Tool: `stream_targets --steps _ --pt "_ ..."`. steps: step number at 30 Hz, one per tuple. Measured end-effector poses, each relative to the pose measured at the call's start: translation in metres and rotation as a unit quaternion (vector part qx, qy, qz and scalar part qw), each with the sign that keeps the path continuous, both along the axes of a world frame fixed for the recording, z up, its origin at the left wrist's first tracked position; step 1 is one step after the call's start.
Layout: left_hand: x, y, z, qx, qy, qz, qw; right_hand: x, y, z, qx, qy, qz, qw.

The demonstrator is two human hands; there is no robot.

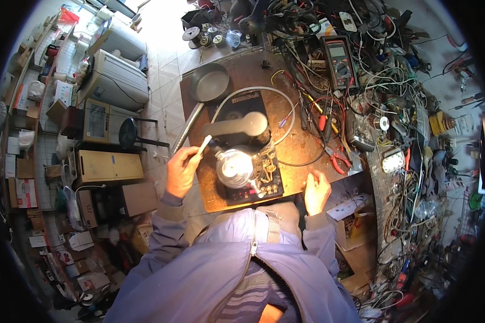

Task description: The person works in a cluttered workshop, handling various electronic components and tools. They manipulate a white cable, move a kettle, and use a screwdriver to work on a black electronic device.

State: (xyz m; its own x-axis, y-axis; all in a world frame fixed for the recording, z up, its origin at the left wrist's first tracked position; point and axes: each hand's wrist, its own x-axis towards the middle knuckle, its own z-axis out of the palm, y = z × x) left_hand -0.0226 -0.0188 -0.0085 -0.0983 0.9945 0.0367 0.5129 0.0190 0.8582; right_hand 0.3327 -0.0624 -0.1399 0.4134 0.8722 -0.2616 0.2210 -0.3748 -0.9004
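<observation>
My left hand [181,171] grips a small white brush [205,144] whose tip points at an opened black induction cooker [241,156] on the brown workbench [302,145]. The cooker shows a round shiny coil plate [235,166], a grey fan housing [237,127] and a circuit board [267,167]. My right hand [317,191] rests on the bench's near edge, to the right of the cooker, fingers curled with nothing seen in them.
A grey pan [209,82] lies at the bench's far left corner. A multimeter [338,59], red pliers [337,159], a lit lamp [393,160] and tangled wires crowd the right side. Boxes and appliances [105,121] fill the floor on the left.
</observation>
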Motion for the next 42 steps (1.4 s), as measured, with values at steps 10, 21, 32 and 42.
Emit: stream_targets --steps 10,21,32,42 --pt "-0.036 -0.005 0.015 0.098 -0.015 -0.113 0.989 -0.093 -0.144 -0.010 -0.026 -0.008 -0.020 0.999" --pt "-0.035 0.007 0.024 0.192 0.082 -0.253 0.945 -0.115 -0.163 0.003 -0.058 -0.039 0.011 0.998" --pt "-0.032 0.006 0.032 0.145 0.070 -0.274 0.948 -0.114 -0.153 -0.009 -0.025 -0.089 0.045 0.995" --pt "-0.041 0.006 0.020 0.095 0.027 -0.211 0.972 -0.111 -0.146 -0.001 -0.040 -0.107 0.083 0.990"
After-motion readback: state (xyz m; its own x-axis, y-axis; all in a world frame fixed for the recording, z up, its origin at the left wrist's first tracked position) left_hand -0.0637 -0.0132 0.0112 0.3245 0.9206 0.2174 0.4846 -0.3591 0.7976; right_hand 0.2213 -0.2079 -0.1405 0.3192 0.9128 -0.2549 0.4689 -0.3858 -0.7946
